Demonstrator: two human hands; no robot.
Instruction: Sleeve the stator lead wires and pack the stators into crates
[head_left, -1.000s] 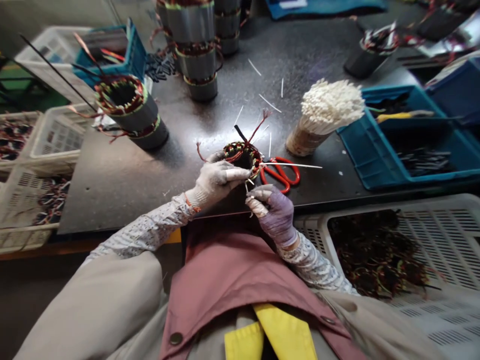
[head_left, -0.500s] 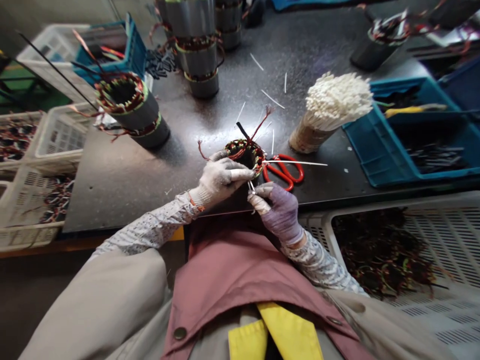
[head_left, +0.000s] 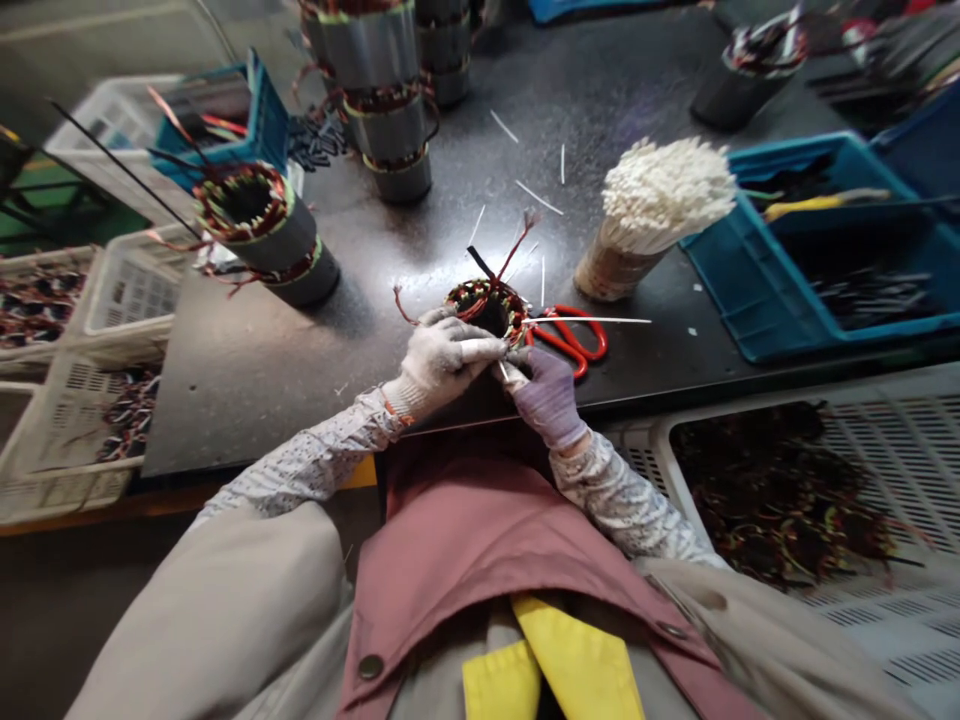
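Note:
A motor stator [head_left: 512, 301] with copper windings and a black sleeved lead stands near the table's front edge, its lower part hidden. My left hand [head_left: 444, 358], in a whitish glove, is closed around its near left side, thumb and forefinger at the rim. My right hand [head_left: 549, 392], in a purple glove, pinches a short white tie cord [head_left: 504, 371] at the near rim, close to my left fingertips. A long white strand [head_left: 600, 320] sticks out rightward from the windings. Red-handled scissors [head_left: 602, 343] lie just right of the stator.
A bundle of white cords [head_left: 664, 190] stands at the right, beside a blue bin [head_left: 750, 325]. Stacked stators [head_left: 386, 130] stand at the back, another stator pair [head_left: 289, 245] at the left. White crates [head_left: 67, 485] flank the table [head_left: 247, 400]. Cut cord pieces lie behind the stator.
My right hand has moved up and inward to the stator's near rim, and less of the white cord shows. My left hand keeps its hold. The whole view has shifted slightly.

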